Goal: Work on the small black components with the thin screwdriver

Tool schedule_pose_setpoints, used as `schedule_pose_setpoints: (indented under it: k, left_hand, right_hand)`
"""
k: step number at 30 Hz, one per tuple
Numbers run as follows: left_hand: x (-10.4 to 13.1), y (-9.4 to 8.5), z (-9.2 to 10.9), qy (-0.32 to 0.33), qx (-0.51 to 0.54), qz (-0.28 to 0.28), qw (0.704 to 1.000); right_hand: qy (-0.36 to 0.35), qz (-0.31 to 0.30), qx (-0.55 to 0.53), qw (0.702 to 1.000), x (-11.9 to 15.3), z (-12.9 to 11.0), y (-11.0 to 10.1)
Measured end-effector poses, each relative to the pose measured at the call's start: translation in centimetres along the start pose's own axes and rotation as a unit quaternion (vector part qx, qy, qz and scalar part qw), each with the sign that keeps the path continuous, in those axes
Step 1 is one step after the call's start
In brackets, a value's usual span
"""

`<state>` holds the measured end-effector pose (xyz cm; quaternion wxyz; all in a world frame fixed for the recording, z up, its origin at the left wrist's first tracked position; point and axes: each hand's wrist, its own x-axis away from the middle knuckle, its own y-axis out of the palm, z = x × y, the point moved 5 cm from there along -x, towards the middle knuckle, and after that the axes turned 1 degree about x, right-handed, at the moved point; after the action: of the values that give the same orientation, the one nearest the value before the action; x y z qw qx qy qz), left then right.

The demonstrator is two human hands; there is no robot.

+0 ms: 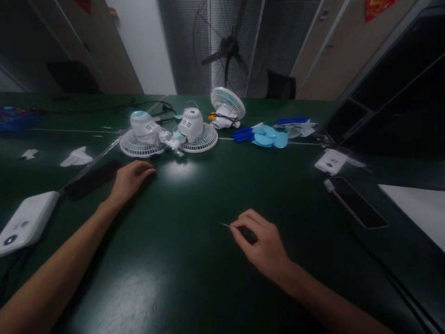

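Observation:
My right hand [262,241] is above the middle of the green table, thumb and forefinger pinched on a thin metal pin [224,224] that points left. Its other end is hidden by my fingers. To the left, my left hand [130,180] is low over the table with fingers curled and tips together; whatever they may hold is too small to make out. Just beyond it lies a small white fan [141,127], grille down, beside a second white fan [193,127], also grille down. A third white fan [227,106] is tilted behind them.
Light blue discs [269,137] and blue gloves [243,134] lie at the back right. A phone [358,202], a white power bank [330,161] and a white sheet [417,206] are at right. Another white power bank [28,222] and a dark flat object [92,178] are at left.

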<state>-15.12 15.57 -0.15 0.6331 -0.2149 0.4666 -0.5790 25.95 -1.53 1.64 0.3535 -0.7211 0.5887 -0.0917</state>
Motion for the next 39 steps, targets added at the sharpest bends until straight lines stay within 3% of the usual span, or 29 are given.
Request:
schedule_pose_setpoints:
  k: [5,13,19,27,32,39]
  left_hand:
    - [0.0,0.0,0.0,-0.013,0.016,-0.002,1.0]
    - [-0.2,-0.1,-0.2,-0.103,0.027,-0.049,0.993]
    - [0.0,0.1,1.1,-0.039,-0.002,-0.034,0.999]
    - [-0.1,-0.6,1.3,-0.02,0.033,-0.067,0.997]
    - [-0.2,-0.9,1.6,-0.002,0.046,-0.034,0.998]
    - [0.4,-1.4,1.3,-0.061,-0.022,0.011,0.998]
  right_hand:
    - [0.0,-0.005,-0.009,1.0,0.0,0.0,0.0]
    - [0.0,-0.008,-0.006,1.0,0.0,0.1,0.0]
    - [-0.001,-0.01,-0.001,1.0,-0.1,-0.1,0.0]
    - [0.0,-0.012,-0.003,1.0,0.0,0.0,0.0]
    - [-0.003,-0.012,0.002,1.0,-0.1,-0.1,0.0]
    - [0.0,-0.017,-0.006,1.0,-0.1,-0.1,0.0]
